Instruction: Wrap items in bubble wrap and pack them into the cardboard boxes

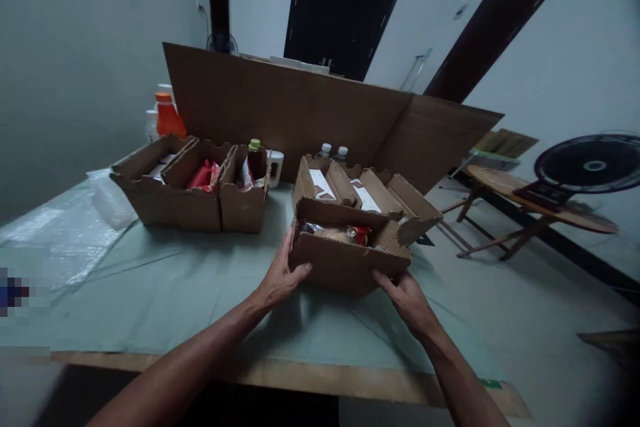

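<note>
Both hands, left hand [280, 280] and right hand [406, 293], clasp a box [345, 260] of packets [340, 235] on the counter [165, 293]; beyond, two boxes [365, 195] hold cartons.

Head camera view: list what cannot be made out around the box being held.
- Packets inside the box: front wall hides most of them.
- Fingers of left hand and right hand: partly behind the box.
- Two bottles: only caps show above rear boxes.
- Left edge: pixelated patch.
</note>
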`<state>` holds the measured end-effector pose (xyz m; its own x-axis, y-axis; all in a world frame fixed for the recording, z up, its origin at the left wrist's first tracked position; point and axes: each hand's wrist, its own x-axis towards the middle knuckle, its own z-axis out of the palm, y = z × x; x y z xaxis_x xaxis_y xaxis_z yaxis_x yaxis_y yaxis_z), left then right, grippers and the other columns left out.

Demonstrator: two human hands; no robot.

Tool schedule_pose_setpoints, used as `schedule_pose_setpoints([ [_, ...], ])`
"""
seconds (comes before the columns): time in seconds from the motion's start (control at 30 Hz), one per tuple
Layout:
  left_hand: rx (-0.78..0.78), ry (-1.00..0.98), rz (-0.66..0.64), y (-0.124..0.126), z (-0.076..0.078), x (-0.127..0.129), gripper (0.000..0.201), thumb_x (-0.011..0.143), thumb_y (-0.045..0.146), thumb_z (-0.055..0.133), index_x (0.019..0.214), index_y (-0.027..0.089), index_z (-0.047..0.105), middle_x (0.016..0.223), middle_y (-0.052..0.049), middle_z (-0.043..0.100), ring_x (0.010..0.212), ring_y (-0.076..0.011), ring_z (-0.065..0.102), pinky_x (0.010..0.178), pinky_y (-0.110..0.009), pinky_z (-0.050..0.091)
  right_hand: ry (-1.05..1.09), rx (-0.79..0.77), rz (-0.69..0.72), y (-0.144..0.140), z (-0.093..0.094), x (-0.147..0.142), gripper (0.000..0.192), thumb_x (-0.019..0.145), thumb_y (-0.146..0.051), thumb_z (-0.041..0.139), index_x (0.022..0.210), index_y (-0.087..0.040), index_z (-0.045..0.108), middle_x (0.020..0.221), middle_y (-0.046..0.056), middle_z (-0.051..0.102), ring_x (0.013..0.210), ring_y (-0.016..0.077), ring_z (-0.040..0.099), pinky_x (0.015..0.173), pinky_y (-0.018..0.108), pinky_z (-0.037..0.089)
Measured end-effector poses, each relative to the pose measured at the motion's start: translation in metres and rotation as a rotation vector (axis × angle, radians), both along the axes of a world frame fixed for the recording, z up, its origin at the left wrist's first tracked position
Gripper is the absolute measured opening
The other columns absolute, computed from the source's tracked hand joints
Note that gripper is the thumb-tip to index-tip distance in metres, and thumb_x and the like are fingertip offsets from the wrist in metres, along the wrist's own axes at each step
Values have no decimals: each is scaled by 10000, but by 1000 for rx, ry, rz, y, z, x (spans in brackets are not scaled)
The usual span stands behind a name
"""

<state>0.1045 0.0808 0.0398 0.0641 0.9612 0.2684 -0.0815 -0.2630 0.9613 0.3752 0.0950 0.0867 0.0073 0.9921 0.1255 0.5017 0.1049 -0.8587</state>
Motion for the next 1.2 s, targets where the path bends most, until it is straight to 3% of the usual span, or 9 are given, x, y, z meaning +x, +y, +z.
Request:
schedule_pose_setpoints([
  [0.13,4,-25,63,-38,22,-39,895,865,481,670,1580,202,210,1604,-128,359,1476,-310,329,1237,-440,240,-33,37,32,-33,23,-34,630,805,-639,639,1216,-161,623,1224,154,704,1140,319,646,1007,463,505],
  [0.27,143,13,191,-42,86,-77,744,914,471,628,1537,224,304,1495,-90,503,1407,-269,428,1214,-424,297,-45,127,95,-41,89,-81,527,830,-542,648,1191,-159,633,1224,148,701,1143,321,637,1031,488,486],
  [0.37,311,7,194,-20,133,-71,700,936,435,609,1536,256,297,1547,-61,443,1447,-253,383,1237,-434,249,24,258,118,-33,138,-85,504,836,-499,646,1222,-178,614,1314,121,660,1210,287,607,1074,443,463],
  [0.47,323,-26,66,-14,150,-55,757,942,415,599,1570,249,210,1590,-63,384,1494,-258,310,1247,-476,214,-65,313,-9,-36,158,-68,403,853,-490,636,1123,-192,650,1312,127,659,1263,291,570,1118,437,411],
  [0.57,256,-8,13,-38,141,-60,777,941,411,607,1579,249,195,1615,-72,350,1504,-276,289,1250,-493,202,-135,266,-45,-52,151,-66,423,847,-559,626,1069,-199,657,1239,132,695,1211,325,601,1081,484,445],
  [0.7,201,4,142,-65,139,-107,771,942,449,603,1565,232,205,1568,-89,418,1452,-286,382,1227,-488,279,-108,253,196,-58,149,-110,456,888,-544,589,1177,-194,636,1243,98,696,1181,316,626,1042,496,484],
  [0.83,321,-3,207,-45,155,-127,817,889,437,676,1547,216,246,1556,-92,424,1460,-286,362,1236,-468,255,-82,384,241,-33,167,-134,468,892,-521,592,1236,-205,617,1306,92,665,1225,315,601,1050,496,472],
  [0.9,295,-73,150,-32,148,-117,872,866,439,691,1559,216,210,1559,-102,420,1453,-290,375,1225,-481,275,-109,383,185,-27,163,-127,467,879,-538,590,1202,-204,633,1311,98,662,1224,326,597,1063,524,452],
  [1.2,-35,-95,7,-9,41,-80,760,705,283,671,1425,137,477,1346,-110,634,1253,-314,568,1075,-439,459,-100,-23,-11,-94,29,-83,563,747,-620,647,1115,-195,606,1192,147,716,1129,338,664,985,484,528],
])
